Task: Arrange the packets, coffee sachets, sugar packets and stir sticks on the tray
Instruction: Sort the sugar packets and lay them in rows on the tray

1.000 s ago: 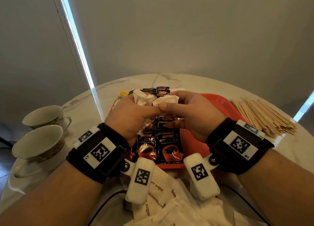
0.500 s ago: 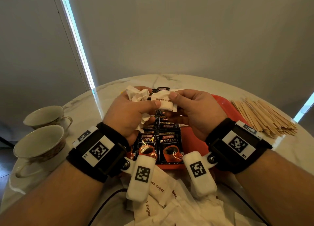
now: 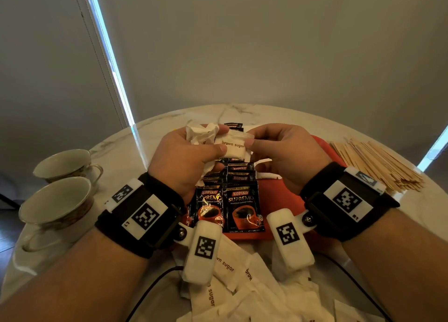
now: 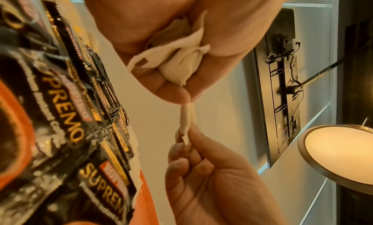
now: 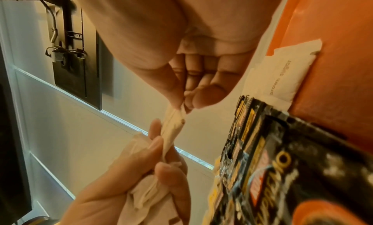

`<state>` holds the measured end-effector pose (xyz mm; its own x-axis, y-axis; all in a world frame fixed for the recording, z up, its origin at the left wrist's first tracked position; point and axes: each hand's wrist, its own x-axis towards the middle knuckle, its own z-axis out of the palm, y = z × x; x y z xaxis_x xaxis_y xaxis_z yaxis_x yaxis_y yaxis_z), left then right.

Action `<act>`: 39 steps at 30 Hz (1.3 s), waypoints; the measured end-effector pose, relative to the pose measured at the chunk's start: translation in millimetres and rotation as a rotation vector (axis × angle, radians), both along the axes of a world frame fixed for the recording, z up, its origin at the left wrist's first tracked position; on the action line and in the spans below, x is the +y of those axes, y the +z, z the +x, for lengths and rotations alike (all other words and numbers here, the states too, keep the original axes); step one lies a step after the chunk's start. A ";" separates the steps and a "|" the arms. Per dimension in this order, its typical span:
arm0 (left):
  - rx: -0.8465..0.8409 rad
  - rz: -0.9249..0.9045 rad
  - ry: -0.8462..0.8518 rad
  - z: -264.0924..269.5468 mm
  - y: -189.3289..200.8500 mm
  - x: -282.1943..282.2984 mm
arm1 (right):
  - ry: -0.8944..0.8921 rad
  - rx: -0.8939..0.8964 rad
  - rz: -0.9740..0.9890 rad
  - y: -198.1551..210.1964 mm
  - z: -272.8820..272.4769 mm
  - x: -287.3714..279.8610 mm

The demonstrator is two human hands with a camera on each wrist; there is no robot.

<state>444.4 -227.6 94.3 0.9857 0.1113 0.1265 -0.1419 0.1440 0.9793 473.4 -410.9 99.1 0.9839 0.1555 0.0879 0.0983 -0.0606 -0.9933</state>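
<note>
Above the red tray (image 3: 278,193) both hands hold one white "brown sugar" packet (image 3: 232,147) by its ends. My left hand (image 3: 221,138) pinches its left end with the thumb and also grips a crumpled bunch of sugar packets (image 3: 201,135) in the palm, which shows in the left wrist view as a wad (image 4: 177,64). My right hand (image 3: 251,137) pinches the right end between thumb and forefinger (image 5: 183,104). Black coffee sachets (image 3: 242,205) lie in overlapping rows on the tray's left part. One sugar packet (image 5: 282,78) lies on the tray beside them.
A heap of wooden stir sticks (image 3: 378,166) lies on the marble table right of the tray. Several loose sugar packets (image 3: 242,285) are strewn at the near edge under my wrists. Two cups (image 3: 55,205) stand at the left. A dark cable (image 3: 155,283) runs near the front.
The single packet has come out of the bunch and now lies flat between both hands with its label up. Both hands have shifted slightly away from me.
</note>
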 end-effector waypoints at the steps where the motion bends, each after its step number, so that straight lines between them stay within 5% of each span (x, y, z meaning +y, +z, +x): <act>1: 0.008 -0.003 0.003 0.3 -0.4 0.3 | -0.016 -0.002 -0.004 1.0 1.9 -3.1; 14: 0.033 -0.029 0.036 4.1 -0.5 5.8 | -0.286 0.434 -0.265 -9.7 27.0 -43.8; 28: 0.046 -0.039 0.038 4.9 1.0 7.4 | -0.204 0.480 -0.317 -13.5 27.4 -42.9; 34: 0.061 -0.058 0.042 4.9 2.0 6.5 | -0.272 0.286 -0.299 -6.6 26.3 -37.5; 39: 0.127 -0.096 -0.021 3.1 3.2 2.3 | -0.109 0.361 -0.170 -10.0 19.6 -22.8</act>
